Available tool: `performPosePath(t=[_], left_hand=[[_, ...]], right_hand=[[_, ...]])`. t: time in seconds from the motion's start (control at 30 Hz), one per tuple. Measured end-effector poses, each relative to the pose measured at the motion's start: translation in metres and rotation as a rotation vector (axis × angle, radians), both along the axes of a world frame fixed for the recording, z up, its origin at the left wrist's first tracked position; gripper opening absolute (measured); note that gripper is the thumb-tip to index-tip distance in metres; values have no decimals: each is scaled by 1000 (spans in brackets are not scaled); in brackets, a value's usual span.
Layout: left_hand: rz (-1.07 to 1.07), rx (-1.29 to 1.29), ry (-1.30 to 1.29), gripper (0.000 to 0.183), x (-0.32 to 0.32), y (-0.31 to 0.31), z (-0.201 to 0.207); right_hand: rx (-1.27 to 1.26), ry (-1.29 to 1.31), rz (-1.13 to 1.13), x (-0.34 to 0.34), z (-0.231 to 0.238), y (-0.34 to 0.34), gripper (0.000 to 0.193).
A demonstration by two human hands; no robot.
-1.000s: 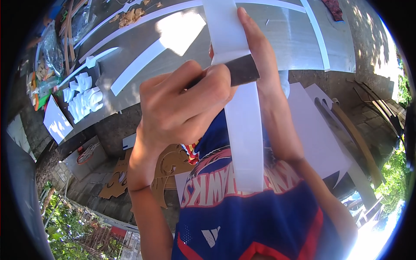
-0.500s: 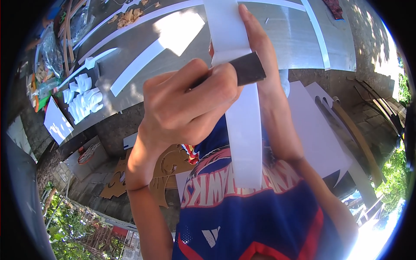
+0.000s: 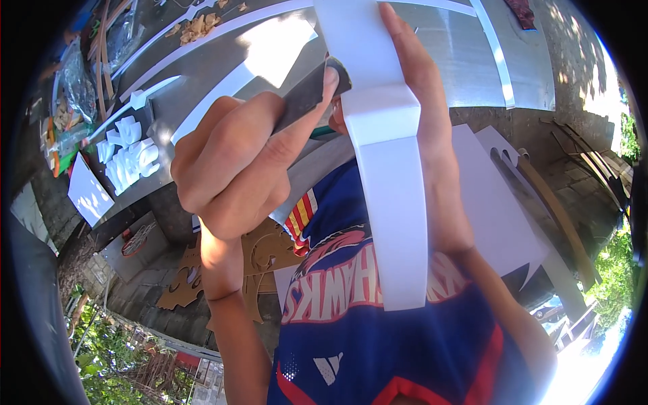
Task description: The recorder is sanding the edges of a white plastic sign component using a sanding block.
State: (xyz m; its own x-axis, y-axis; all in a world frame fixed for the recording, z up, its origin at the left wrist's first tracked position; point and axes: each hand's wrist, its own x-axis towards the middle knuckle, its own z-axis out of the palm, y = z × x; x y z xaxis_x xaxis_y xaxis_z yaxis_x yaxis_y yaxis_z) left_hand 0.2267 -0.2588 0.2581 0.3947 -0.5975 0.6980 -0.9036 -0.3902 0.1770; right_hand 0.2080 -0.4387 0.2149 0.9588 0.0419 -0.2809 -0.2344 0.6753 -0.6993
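My left hand [image 3: 233, 158] is closed, pinching a dark, slightly curled strip of sandpaper [image 3: 305, 94] between thumb and fingers. The strip's tip is at the left edge of a long white piece [image 3: 393, 216]; whether it touches is hard to tell. A raised white block [image 3: 381, 116] crosses the piece partway along. My right hand [image 3: 426, 101] grips this piece from behind and along its right side, with some fingertips showing on its left. The lower end hangs in front of my blue jersey [image 3: 337, 337], and the top runs out of view.
A grey metal table [image 3: 459, 84] lies ahead, bearing white curved strips [image 3: 496, 50], small white shapes [image 3: 131, 158] and crumpled tan paper [image 3: 200, 28]. Cut brown cardboard [image 3: 270, 246] lies below at left. Large white sheets [image 3: 479, 196] lean at right.
My left hand has drawn left with the sandpaper, off the front of the white piece. The piece has shifted slightly right and turned, so its raised block now shows.
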Motion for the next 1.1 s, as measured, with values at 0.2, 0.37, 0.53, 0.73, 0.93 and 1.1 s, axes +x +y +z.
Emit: performPosePath(t=[0.2, 0.37, 0.53, 0.73, 0.93, 1.1], left_hand=[[-11, -65, 139, 38, -16, -2, 4], [-32, -137, 198, 42, -21, -4, 4], [-107, -162, 150, 51, -20, -5, 1], [-105, -178, 134, 53, -24, -10, 0], [-96, 6, 325, 44, -40, -16, -3], [-314, 178, 577, 31, -59, -18, 3]], right_hand=[[136, -67, 18, 9, 2, -2, 49], [195, -86, 23, 12, 2, -3, 49], [225, -92, 35, 12, 3, -3, 50], [277, -103, 68, 12, 4, -3, 51], [428, -124, 207, 6, 7, -6, 52], [-46, 168, -47, -7, -9, 12, 52]])
